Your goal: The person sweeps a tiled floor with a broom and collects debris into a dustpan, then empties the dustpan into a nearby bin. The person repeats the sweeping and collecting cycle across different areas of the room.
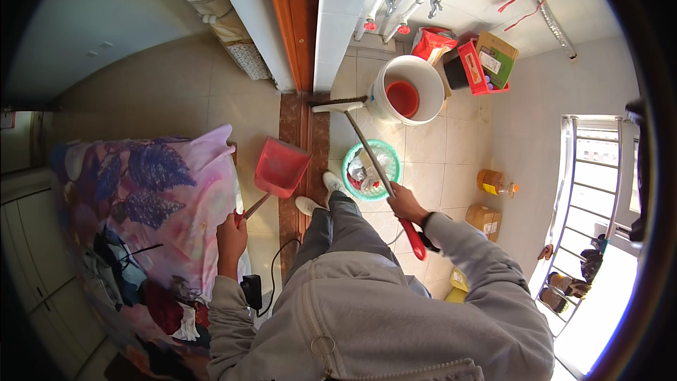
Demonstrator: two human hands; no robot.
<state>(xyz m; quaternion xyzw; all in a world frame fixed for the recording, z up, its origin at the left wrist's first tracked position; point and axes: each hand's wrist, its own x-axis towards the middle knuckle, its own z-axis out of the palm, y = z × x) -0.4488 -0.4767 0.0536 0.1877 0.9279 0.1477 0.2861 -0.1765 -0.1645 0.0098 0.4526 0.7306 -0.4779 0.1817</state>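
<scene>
My left hand point(231, 239) grips the handle of a red dustpan point(282, 167), whose pan hangs over the floor left of the door threshold. In my right hand point(408, 203) is the pole of a broom point(368, 149) with a red grip end. The broom's white head and dark bristles point(338, 105) reach across the far end of the threshold point(319, 137), close to the white bucket point(432, 82). Beneath the pole stands a green waste basket point(398, 165) with a liner and rubbish inside.
A red vessel point(403, 99) sits inside the bucket. Beyond are a red bag point(433, 44), a red crate point(474, 67) and taps point(390, 3). A bottle of orange liquid point(494, 183) and a carton point(483, 221) line the right wall. At left is a bed-like surface with a floral cover point(174, 190) and clothes point(165, 304).
</scene>
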